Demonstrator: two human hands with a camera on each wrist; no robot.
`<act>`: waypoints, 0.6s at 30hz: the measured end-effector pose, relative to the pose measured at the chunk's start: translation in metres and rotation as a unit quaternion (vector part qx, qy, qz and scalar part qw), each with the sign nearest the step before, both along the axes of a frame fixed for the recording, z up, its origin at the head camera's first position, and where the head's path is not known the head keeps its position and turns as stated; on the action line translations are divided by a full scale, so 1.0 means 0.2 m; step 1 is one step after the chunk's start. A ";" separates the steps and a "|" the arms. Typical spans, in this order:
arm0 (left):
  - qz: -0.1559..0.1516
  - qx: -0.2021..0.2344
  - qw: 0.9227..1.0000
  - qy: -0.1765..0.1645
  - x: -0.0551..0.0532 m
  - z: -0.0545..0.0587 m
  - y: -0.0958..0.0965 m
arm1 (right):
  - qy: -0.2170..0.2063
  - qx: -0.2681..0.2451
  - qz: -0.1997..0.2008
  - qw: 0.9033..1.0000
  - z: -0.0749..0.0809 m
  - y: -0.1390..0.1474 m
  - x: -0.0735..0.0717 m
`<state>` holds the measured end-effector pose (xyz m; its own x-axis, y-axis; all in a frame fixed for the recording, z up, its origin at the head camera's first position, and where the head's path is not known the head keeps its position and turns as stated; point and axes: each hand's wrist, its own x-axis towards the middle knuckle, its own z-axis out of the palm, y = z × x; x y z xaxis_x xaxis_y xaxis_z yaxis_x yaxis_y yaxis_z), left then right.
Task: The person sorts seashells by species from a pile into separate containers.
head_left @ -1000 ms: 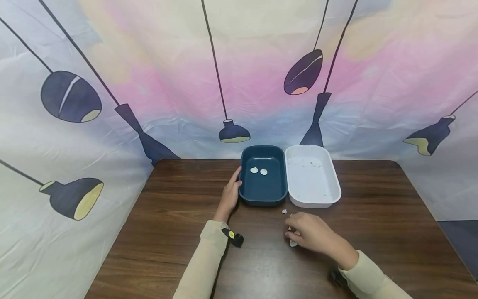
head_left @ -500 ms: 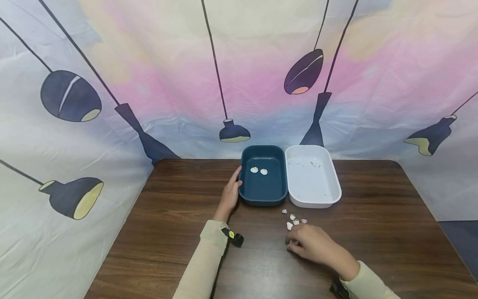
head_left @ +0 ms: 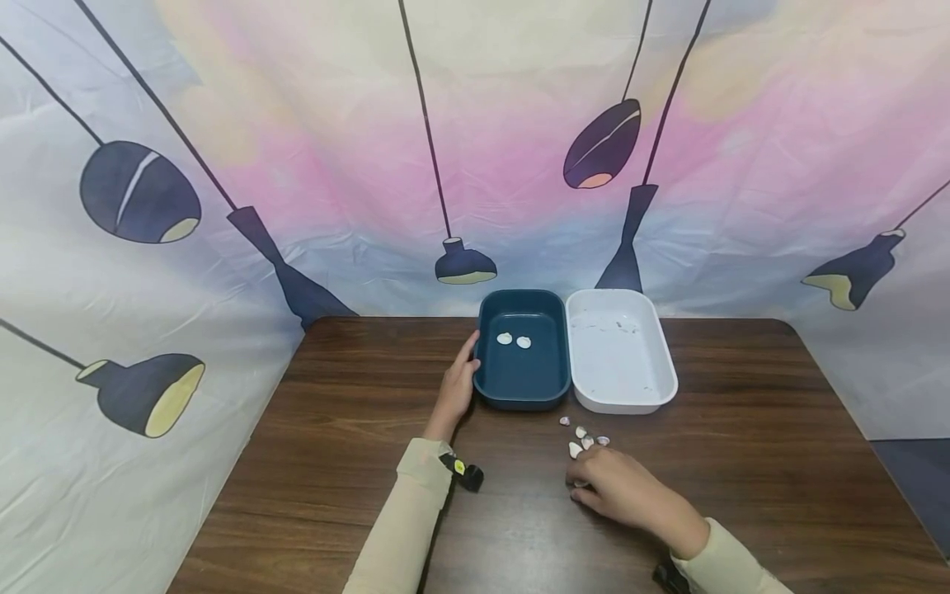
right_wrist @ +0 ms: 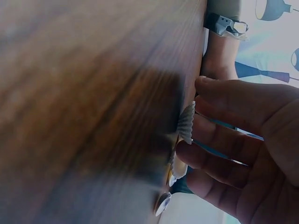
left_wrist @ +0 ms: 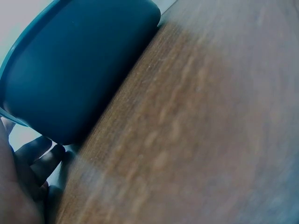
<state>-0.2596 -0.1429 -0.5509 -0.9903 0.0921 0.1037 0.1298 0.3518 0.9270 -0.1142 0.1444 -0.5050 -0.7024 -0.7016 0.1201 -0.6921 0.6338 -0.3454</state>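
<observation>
My left hand [head_left: 455,386] rests against the left side of a dark teal tray [head_left: 523,379]. Its fingers lie along the tray's outer wall in the left wrist view. Two white seashells [head_left: 524,342] lie inside that tray. In front of the trays, my right hand [head_left: 627,488] is low over the table, fingers loosely bent. A ribbed seashell [right_wrist: 186,123] stands by its fingertips in the right wrist view, with the thumb apart from it. More seashells [head_left: 575,450] lie just beyond the fingers, and a small pinkish one [head_left: 565,421] sits nearer the trays.
A white tray [head_left: 623,363] stands right beside the teal one, with small dark specks on its floor. Both are near the back edge of the brown wooden table [head_left: 356,429]. Behind hangs a cloth [head_left: 334,124] printed with lamps.
My right hand has drawn back slightly toward me, uncovering several seashells that were hidden beneath it. In the last half second it has barely moved. The left hand and both trays stay put.
</observation>
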 end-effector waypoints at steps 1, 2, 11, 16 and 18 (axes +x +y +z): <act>0.000 0.000 1.000 0.001 0.00 0.00 0.00 | 0.003 0.003 0.000 1.000 0.00 0.00 0.00; -0.001 -0.001 1.000 0.002 0.00 0.00 0.00 | 0.007 0.005 0.001 1.000 0.00 -0.01 0.00; 0.001 0.000 1.000 0.005 0.00 -0.01 0.00 | 0.005 0.004 0.007 1.000 0.00 -0.01 -0.02; 0.003 -0.003 1.000 -0.001 0.00 0.00 0.00 | -0.004 -0.017 0.017 1.000 0.00 0.00 -0.02; 0.003 -0.001 1.000 -0.004 0.00 0.00 0.00 | -0.009 -0.028 0.024 0.999 0.01 0.00 -0.02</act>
<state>-0.2604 -0.1426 -0.5512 -0.9918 0.0857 0.0949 0.1193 0.3543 0.9275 -0.1186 0.1450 -0.5021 -0.6712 -0.7265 0.1475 -0.7140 0.5800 -0.3921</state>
